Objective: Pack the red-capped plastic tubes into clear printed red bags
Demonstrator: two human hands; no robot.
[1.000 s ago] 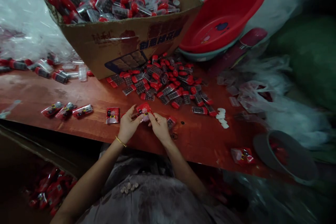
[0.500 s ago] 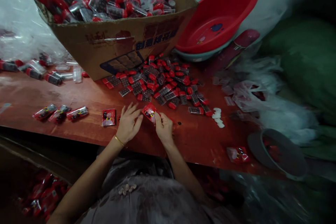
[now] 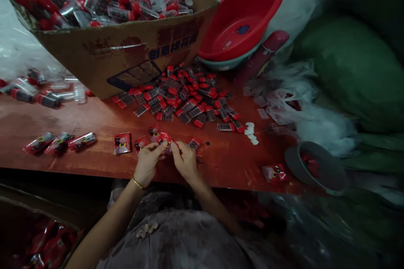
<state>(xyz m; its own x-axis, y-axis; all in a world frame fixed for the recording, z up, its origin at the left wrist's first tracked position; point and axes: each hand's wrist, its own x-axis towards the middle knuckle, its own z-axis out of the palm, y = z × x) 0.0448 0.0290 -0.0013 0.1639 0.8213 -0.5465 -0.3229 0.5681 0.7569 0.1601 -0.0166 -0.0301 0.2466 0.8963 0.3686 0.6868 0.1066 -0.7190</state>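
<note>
- A person sits at the near edge of a red-brown table (image 3: 221, 164), both bare hands meeting just above it.
- The left hand (image 3: 145, 163), with a thin gold bangle at the wrist, pinches one side of a small red sachet (image 3: 164, 138) between thumb and fingertips.
- The right hand (image 3: 184, 160) pinches the sachet's other side, fingers curled shut on it.
- The sachet is held between the two hands, close to the table's near edge, about midway along it.
- Two flat red packets (image 3: 122, 143) lie on the table just left of the hands, and three clear-wrapped packs (image 3: 59, 143) lie further left along the near edge.
- A heap of small red-capped clear cases (image 3: 186, 96) spreads over the middle of the table, beyond the hands.
- A cardboard box (image 3: 120, 50) full of the same cases stands at the far edge.
- A red basin (image 3: 243, 17) leans at the far right corner.
- A grey bowl (image 3: 315, 168) sits at the right end.
</note>
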